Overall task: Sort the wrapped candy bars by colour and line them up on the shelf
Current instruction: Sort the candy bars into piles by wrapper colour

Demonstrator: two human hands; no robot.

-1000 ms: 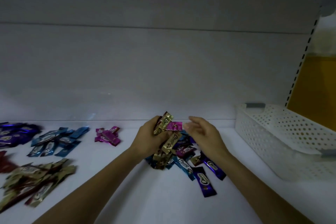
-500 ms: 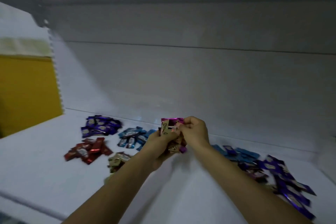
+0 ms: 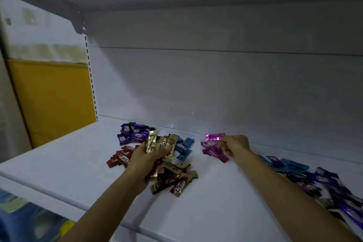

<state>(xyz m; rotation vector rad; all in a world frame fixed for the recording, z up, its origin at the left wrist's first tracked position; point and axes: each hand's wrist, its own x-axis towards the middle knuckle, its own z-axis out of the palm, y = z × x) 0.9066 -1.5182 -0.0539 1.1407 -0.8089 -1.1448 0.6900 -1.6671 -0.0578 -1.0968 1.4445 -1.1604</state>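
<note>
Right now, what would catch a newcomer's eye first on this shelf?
The left hand gripping a fan of gold candy bars at centre, and the right hand pinching one pink bar by the pink pile. A purple pile and a red pile lie left of them; an unsorted heap sprawls far right.

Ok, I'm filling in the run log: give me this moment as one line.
left hand: grips gold bars | right hand: pinches pink bar by pink pile | mixed heap: unsorted at right

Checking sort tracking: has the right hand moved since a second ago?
Yes. The right hand was over the mixed pile; now it is left of that, at the pink pile, pinching a pink bar.
</note>
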